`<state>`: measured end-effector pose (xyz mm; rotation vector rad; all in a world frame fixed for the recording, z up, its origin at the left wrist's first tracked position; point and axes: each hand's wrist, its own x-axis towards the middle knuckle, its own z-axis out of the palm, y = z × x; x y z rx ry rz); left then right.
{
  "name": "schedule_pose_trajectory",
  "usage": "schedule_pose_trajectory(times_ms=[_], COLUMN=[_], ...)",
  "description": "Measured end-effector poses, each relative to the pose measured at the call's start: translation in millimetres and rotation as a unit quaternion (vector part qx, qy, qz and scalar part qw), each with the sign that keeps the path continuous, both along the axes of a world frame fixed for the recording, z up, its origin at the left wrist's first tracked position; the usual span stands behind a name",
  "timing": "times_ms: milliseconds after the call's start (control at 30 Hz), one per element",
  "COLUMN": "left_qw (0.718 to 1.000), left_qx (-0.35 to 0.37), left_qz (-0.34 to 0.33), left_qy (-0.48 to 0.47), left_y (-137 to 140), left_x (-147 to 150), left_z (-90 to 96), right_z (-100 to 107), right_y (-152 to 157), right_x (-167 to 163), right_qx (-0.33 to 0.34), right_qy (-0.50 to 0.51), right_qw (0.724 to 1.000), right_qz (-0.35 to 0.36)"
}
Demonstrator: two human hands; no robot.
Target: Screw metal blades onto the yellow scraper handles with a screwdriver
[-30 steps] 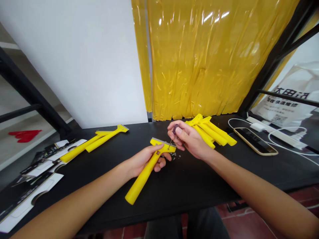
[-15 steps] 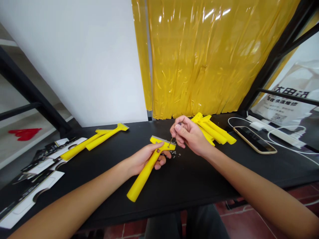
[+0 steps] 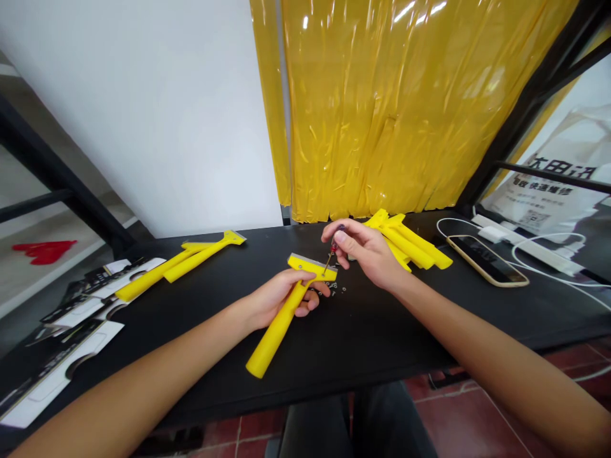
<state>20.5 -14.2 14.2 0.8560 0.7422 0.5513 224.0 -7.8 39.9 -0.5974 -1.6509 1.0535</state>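
Yellow scraper (image 3: 273, 336) slants across curled left fingers (image 3: 311, 300)

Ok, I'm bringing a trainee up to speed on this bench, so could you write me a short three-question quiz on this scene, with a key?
1. Multiple choice: what does the right hand hold?
A) a bag
B) a screwdriver
C) a cable

2. True or false: the left hand holds a yellow scraper.

3. Short answer: in the picture, which lies further right, the phone or the loose metal bits?

Key: 1. B; 2. True; 3. The phone.
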Motion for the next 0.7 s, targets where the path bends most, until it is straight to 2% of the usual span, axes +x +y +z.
schedule_pose_trajectory(times_ms=[200, 367, 433, 700], left_qw=[0.995, 0.99, 0.989, 0.986], left_qx=[0.078, 0.106, 0.109, 0.139], left_qz=[0.059, 0.057, 0.051, 0.054], left_qy=[0.036, 0.075, 0.08, 0.073], left_y=[2, 2, 1, -3], left_x=[1, 0, 2, 7], left_z=[-3.7, -4.0, -2.7, -2.5], right_z=[0, 3, 3, -5], right_y=[2, 4, 3, -3], right_x=[3, 3, 2, -10], right_qx=[-0.016, -0.017, -0.019, 0.003], right_qy=[0.03, 0.11, 0.132, 0.087], right_qw=[0.997, 0.994, 0.991, 0.995], right_qz=[0.064, 0.013, 0.013, 0.051])
